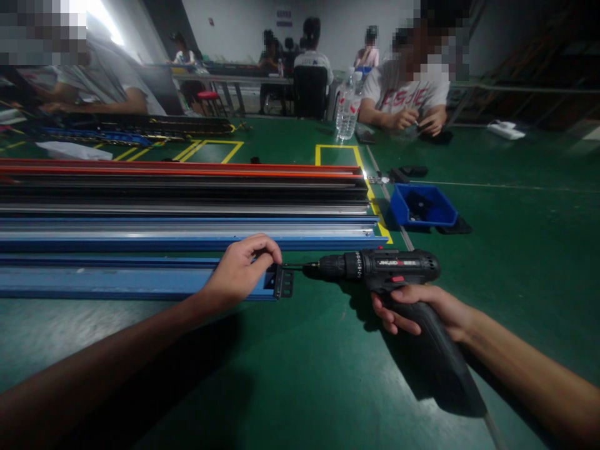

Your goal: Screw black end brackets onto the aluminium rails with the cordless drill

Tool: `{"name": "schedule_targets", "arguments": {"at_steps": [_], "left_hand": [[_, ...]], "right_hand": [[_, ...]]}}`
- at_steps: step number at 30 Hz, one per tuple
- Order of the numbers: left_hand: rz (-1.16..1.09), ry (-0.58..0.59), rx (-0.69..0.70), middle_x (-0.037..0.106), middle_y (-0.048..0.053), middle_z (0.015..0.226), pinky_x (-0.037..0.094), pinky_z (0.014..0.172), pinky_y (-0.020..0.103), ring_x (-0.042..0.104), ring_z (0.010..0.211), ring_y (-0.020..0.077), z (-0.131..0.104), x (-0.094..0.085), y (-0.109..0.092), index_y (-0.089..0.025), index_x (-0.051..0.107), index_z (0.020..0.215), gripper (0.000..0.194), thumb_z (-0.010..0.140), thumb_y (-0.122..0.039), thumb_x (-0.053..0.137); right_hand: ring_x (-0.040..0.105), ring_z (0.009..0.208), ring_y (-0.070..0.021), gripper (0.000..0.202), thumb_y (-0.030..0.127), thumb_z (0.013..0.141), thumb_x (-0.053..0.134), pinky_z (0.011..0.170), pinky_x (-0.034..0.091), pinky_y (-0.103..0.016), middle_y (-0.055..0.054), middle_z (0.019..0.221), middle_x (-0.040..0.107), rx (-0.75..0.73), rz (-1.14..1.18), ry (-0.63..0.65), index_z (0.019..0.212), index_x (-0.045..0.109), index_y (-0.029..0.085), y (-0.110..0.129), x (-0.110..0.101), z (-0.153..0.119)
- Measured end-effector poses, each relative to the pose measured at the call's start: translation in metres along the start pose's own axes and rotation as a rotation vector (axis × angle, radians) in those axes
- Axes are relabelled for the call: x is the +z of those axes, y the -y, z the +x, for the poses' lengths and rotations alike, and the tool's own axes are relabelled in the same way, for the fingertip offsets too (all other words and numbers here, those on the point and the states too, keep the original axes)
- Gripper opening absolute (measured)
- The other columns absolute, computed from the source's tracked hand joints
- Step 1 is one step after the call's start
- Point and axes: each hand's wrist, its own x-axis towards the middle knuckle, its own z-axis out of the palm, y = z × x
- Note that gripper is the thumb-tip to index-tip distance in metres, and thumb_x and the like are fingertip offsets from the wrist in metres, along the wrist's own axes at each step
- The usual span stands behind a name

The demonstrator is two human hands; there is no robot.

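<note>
My right hand [417, 309] is wrapped round the handle of a black cordless drill [398, 265], which lies level and points left. Its long thin bit [295, 266] reaches to the upper part of a black slotted end plate [284, 282]. That plate sits at the right end of a blue metal rail [140, 281]. My left hand [244, 265] rests over the rail's end, its fingers curled and closed against the top of the plate, near the bit's tip. Whether a screw is at the tip is too small to tell.
Beyond the blue rail lie several parallel rails [187, 209], blue, silver, black and orange. A blue bin [424, 209] holding dark parts stands behind the drill. Water bottles [347, 109] stand farther back, by a co-worker [407, 94] seated across the green table [328, 387].
</note>
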Motion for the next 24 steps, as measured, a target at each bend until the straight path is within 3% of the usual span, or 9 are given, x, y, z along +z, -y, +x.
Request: {"name": "schedule_targets", "arguments": {"at_steps": [24], "left_hand": [[0.096,0.018,0.068,0.069,0.001,0.085,0.048,0.081,0.033,0.065,0.084,0.0183,-0.0022,0.0019,-0.0038,-0.021,0.069,0.076,0.020,0.092,-0.019,0.058]], "right_hand": [[0.055,0.053,-0.0060,0.032,0.033,0.094,0.072,0.080,0.058,-0.028,-0.008,0.089,0.074,0.062,0.141,-0.070,0.107,0.079,0.005,0.0044,-0.0006,0.0012]]}}
